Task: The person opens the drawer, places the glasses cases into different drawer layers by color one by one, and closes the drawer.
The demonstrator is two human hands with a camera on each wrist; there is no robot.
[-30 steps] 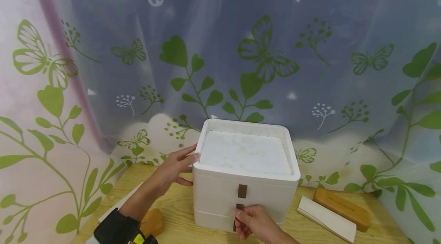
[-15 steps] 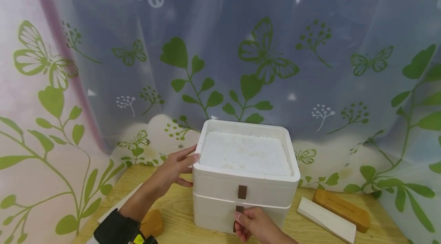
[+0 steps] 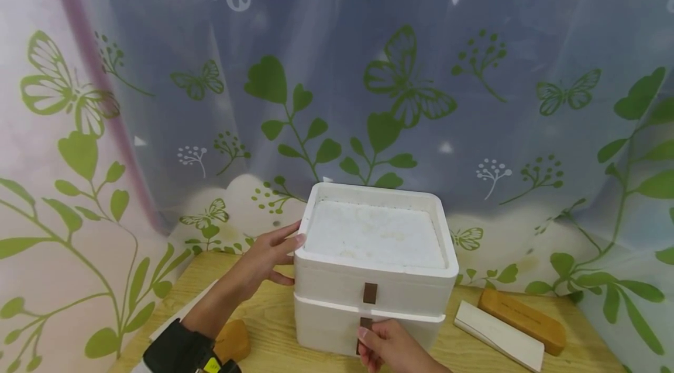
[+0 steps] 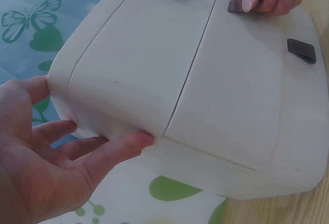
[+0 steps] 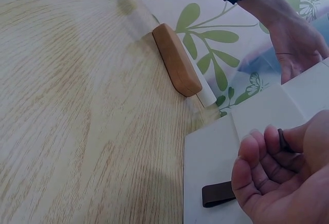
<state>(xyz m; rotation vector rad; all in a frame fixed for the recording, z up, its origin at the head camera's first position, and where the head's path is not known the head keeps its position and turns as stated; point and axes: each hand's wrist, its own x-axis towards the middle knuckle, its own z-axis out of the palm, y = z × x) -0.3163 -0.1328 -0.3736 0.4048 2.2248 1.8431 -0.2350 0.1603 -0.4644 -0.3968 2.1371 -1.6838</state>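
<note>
A white box of stacked drawers (image 3: pixel 379 232) with brown pull tabs stands on the wooden table. My right hand (image 3: pixel 395 346) pinches the middle drawer's tab (image 3: pixel 365 323) between thumb and curled fingers. That middle drawer (image 3: pixel 326 323) juts slightly forward, its top edge showing as a pale ledge. Above it is the top drawer's tab (image 3: pixel 370 293); the lowest tab (image 5: pixel 218 194) hangs free in the right wrist view. Spread along the box's left side, the fingers of my left hand (image 3: pixel 265 256) touch it, thumb near the top rim. What the drawers contain is hidden.
To the right of the box lie a long tan case (image 3: pixel 521 319) and a white case (image 3: pixel 500 335). Another tan case (image 3: pixel 233 339) and a white strip-like object (image 3: pixel 179 311) lie at left, partly behind my forearm. A butterfly-printed curtain (image 3: pixel 316 98) hangs close behind.
The middle drawer has slid a little way out towards me, with my right hand pulling its tab. My left hand has stayed on the box's side.
</note>
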